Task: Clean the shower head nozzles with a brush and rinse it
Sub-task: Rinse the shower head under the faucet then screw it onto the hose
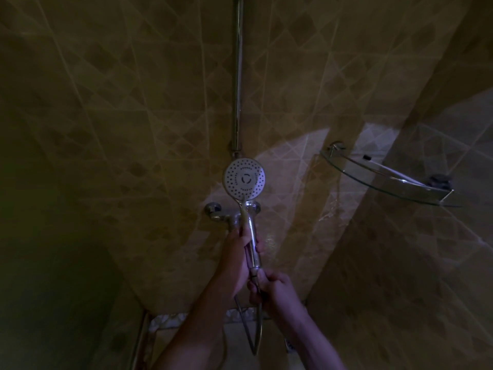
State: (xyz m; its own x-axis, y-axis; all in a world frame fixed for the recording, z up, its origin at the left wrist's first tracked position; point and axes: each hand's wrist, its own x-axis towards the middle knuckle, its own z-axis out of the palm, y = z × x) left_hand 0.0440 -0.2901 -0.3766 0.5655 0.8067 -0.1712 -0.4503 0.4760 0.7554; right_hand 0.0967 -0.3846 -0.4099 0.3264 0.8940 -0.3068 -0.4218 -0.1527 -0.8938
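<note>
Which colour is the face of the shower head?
White shower head face with dark nozzles; head view.

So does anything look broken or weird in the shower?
Nothing looks broken. The shower head is off its rail, held up by the left hand on its handle and the right hand at the hose joint. No brush shows.

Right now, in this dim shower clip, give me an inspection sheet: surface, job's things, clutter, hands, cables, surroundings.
Surface: tiled wall, patterned, partly lit.
Job's things: shower head held up, nozzle face toward the camera; no brush seen.
Clutter: small dark item on the glass corner shelf; too dim to identify.
Hands: left hand grips the handle; right hand grips its lower end where the hose joins.
Cables: hose loops below the hands.
Surroundings: mixer tap, vertical riser rail.
</note>
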